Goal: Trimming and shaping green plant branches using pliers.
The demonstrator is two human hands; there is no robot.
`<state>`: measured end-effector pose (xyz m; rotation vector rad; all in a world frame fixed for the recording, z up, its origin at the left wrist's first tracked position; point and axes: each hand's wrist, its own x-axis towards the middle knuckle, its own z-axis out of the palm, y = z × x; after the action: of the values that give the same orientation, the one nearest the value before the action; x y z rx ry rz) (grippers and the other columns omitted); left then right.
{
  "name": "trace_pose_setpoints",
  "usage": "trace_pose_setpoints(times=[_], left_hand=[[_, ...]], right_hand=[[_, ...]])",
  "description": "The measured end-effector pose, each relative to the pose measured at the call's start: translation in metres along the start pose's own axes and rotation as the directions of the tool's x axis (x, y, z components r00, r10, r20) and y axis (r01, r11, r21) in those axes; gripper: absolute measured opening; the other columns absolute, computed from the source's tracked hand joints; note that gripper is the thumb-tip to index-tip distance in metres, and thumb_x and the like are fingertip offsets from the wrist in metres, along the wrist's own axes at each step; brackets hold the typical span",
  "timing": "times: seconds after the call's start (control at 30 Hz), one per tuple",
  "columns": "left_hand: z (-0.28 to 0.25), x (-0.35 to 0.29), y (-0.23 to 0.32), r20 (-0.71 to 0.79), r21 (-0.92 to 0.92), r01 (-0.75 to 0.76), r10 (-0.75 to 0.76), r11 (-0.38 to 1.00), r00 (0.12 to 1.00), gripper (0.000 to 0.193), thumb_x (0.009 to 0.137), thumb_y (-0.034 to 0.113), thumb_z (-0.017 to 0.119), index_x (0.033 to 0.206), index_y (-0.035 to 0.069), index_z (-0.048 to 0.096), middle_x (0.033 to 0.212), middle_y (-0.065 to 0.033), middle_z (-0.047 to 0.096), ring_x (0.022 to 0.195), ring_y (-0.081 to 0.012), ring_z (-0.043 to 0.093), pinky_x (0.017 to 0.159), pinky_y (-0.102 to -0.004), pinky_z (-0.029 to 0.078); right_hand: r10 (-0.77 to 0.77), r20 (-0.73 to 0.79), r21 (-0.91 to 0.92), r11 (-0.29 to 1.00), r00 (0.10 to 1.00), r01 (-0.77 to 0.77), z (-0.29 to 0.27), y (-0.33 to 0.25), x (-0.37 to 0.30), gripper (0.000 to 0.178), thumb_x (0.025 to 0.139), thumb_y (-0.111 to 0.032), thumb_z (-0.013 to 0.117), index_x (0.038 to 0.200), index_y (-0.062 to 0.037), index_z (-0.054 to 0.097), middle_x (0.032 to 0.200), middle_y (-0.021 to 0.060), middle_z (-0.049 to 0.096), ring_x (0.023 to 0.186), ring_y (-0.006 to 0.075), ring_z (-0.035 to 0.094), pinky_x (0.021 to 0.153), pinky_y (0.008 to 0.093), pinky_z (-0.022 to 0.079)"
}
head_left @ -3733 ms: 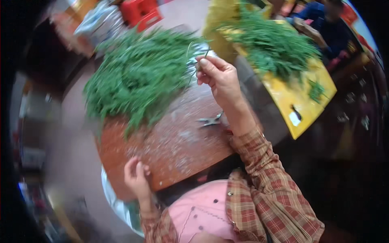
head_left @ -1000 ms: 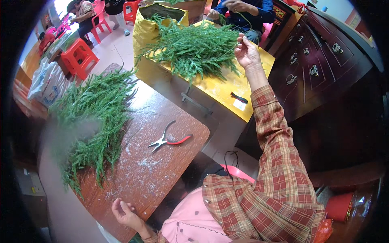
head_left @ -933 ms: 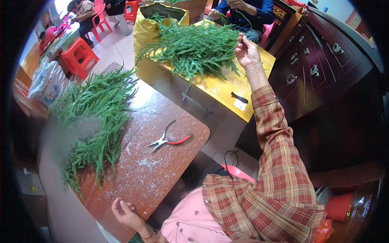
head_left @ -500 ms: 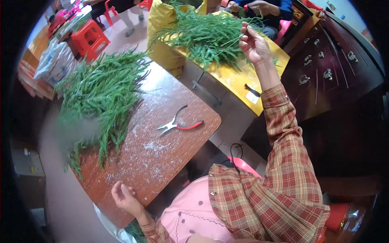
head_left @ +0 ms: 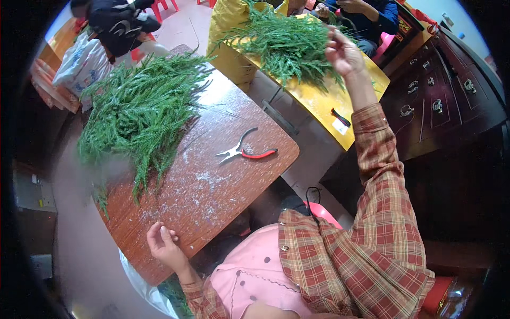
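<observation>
My left hand (head_left: 163,243) is closed at the near left edge of the brown table (head_left: 239,186), thumb against curled fingers. Anything between them is too small to make out. My right arm stretches far forward, and my right hand (head_left: 346,59) is raised at the yellow table's right side with the fingers pinched together. What they hold, if anything, cannot be made out against the greenery. Pliers (head_left: 247,152) with one red and one dark handle lie spread on the brown table. A heap of green artificial pine sprigs (head_left: 141,109) covers its far left part.
Another sprig pile (head_left: 287,45) lies on the yellow table (head_left: 324,114), near a black-handled tool (head_left: 340,117). A seated co-worker in a blue sleeve (head_left: 385,16) is behind it. A person in dark clothes (head_left: 117,24) stands beyond the left heap. Dark cabinets (head_left: 425,106) are at right.
A person in dark clothes has come in beyond the left heap, covering the red stool. The view has shifted slightly, and both my hands keep nearly the same pose.
</observation>
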<state>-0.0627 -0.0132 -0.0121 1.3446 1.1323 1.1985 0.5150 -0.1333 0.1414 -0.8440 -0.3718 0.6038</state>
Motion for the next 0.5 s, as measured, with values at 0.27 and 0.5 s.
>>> trace_pose_setpoints(times=[0.27,0.5], left_hand=[[0.003,0.000,0.008,0.015,0.077,-0.009,0.007,0.997,1.000,0.012,0.095,0.008,0.057,0.106,0.003,0.059,0.093,-0.0021,0.059,0.067,-0.0063,0.052,0.055,-0.0191,0.043],[0.011,0.001,0.008,0.019,0.061,0.004,-0.005,0.998,1.000,0.012,0.095,0.007,0.057,0.106,0.003,0.060,0.091,-0.0015,0.058,0.067,-0.0061,0.052,0.055,-0.0195,0.043]], right_hand=[[0.020,-0.051,-0.126,0.992,0.998,-0.027,-0.039,-0.006,-0.035,0.018,0.095,-0.017,0.059,0.110,-0.0065,0.064,0.085,-0.0009,0.064,0.064,0.0074,0.054,0.052,0.0214,0.044],[-0.006,0.024,-0.189,0.982,1.000,0.011,-0.051,-0.037,0.045,0.024,0.096,-0.019,0.059,0.114,-0.0052,0.060,0.088,-0.0008,0.064,0.067,0.0077,0.058,0.058,0.0205,0.051]])
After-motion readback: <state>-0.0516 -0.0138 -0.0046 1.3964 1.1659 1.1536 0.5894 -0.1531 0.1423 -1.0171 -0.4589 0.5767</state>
